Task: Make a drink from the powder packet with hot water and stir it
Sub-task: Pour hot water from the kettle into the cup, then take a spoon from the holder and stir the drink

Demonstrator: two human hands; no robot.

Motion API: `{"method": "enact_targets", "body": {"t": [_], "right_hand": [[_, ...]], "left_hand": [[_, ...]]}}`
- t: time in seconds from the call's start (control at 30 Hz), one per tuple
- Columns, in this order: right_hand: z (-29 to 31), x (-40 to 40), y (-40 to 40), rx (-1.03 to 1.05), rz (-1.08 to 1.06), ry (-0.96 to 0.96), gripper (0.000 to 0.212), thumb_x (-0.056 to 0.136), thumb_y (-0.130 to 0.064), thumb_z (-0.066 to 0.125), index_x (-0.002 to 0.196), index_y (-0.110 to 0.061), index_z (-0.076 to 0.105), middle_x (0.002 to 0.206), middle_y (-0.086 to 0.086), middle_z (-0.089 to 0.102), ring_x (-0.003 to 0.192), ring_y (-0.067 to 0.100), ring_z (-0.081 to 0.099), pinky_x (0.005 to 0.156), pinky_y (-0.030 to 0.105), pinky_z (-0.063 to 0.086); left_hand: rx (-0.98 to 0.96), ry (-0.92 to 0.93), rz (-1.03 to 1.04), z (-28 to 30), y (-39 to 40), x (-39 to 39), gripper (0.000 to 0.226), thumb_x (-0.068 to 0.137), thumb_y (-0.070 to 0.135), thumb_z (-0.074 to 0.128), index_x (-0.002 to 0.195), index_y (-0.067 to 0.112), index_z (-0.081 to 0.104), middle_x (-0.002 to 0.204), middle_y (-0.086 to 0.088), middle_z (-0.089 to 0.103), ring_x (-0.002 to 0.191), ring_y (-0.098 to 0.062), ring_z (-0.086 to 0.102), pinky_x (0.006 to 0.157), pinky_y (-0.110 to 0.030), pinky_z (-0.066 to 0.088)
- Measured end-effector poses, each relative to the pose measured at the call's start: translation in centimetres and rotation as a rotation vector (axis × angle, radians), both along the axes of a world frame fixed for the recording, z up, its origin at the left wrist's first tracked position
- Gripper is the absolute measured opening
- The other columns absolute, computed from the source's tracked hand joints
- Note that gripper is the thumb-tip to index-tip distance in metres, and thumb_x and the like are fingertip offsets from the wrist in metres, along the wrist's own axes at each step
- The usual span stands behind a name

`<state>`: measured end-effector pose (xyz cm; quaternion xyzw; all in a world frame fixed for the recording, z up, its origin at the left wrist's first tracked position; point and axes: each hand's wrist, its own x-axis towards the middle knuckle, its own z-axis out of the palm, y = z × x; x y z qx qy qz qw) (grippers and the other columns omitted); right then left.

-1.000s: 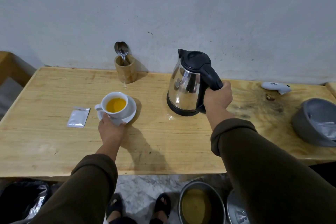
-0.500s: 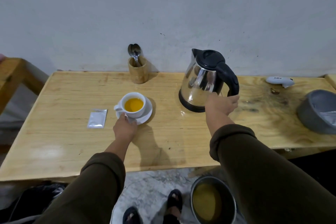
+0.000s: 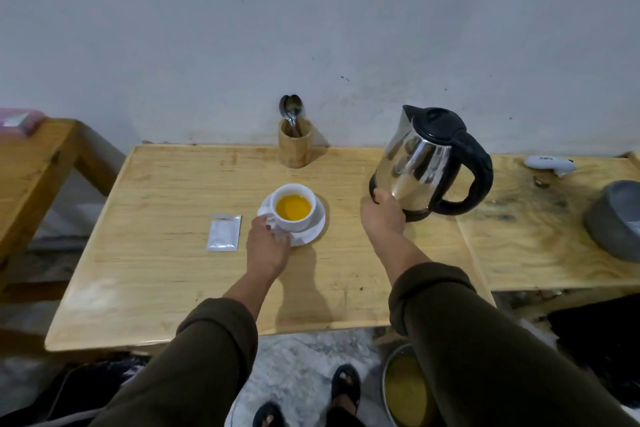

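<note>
A white cup (image 3: 294,224) full of orange-yellow drink (image 3: 293,207) stands on a white saucer (image 3: 312,231) in the middle of the wooden table (image 3: 166,274). My left hand (image 3: 266,250) grips the saucer's near-left rim by the cup handle. A torn silver powder packet (image 3: 224,231) lies flat just left of it. The steel kettle (image 3: 420,163) with its black handle stands to the right. My right hand (image 3: 382,222) is off the handle, fingers loose against the kettle's lower front. Two spoons (image 3: 292,110) stick up from a wooden holder (image 3: 295,146) by the wall.
A grey bowl (image 3: 614,218) and a small white device (image 3: 549,164) sit on the right part of the table. A wooden bench (image 3: 31,163) stands at the left. On the floor are a metal pot (image 3: 403,388) and my sandalled feet (image 3: 343,388).
My right hand has let go of the kettle handle and moved left to the kettle's base. The view has pulled back and up. My left hand stays on the saucer.
</note>
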<state>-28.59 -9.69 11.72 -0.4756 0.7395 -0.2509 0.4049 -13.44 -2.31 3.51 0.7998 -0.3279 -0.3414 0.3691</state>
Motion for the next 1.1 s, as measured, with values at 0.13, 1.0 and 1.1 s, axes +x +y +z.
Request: {"method": "enact_targets", "body": {"t": [0.13,1.0,1.1], "right_hand": [[-1.2,2.2,-0.3,0.092,0.211,0.040,0.046,0.096,-0.019,0.036,0.142,-0.020,0.041,0.149,0.005,0.041,0.134,0.027,0.040,0.106,0.035,0.036],[-2.4,13.3,-16.0,-0.158,0.532,0.252,0.033,0.095,-0.018,0.039,0.107,-0.008,0.068,0.109,0.009,0.065,0.099,0.024,0.058,0.087,0.033,0.049],[-3.1,14.0,-17.3,-0.134,0.463,0.252,0.030,0.094,-0.020,0.046,0.113,-0.004,0.062,0.121,0.015,0.061,0.111,0.031,0.057,0.097,0.041,0.049]], "left_hand": [[-0.051,-0.092,0.015,0.3,0.0,0.7,0.056,0.089,0.011,0.056,0.140,0.004,0.033,0.142,-0.019,0.034,0.130,-0.031,0.038,0.101,-0.035,0.037],[0.010,-0.143,-0.110,-4.1,-1.9,2.7,0.112,0.051,0.043,0.088,0.144,0.024,0.028,0.141,0.005,0.045,0.127,-0.015,0.045,0.104,-0.038,0.043],[0.029,-0.180,-0.126,-4.1,-1.9,2.9,0.112,0.050,0.051,0.085,0.144,0.024,0.029,0.139,0.006,0.047,0.126,-0.016,0.047,0.102,-0.038,0.044]]}}
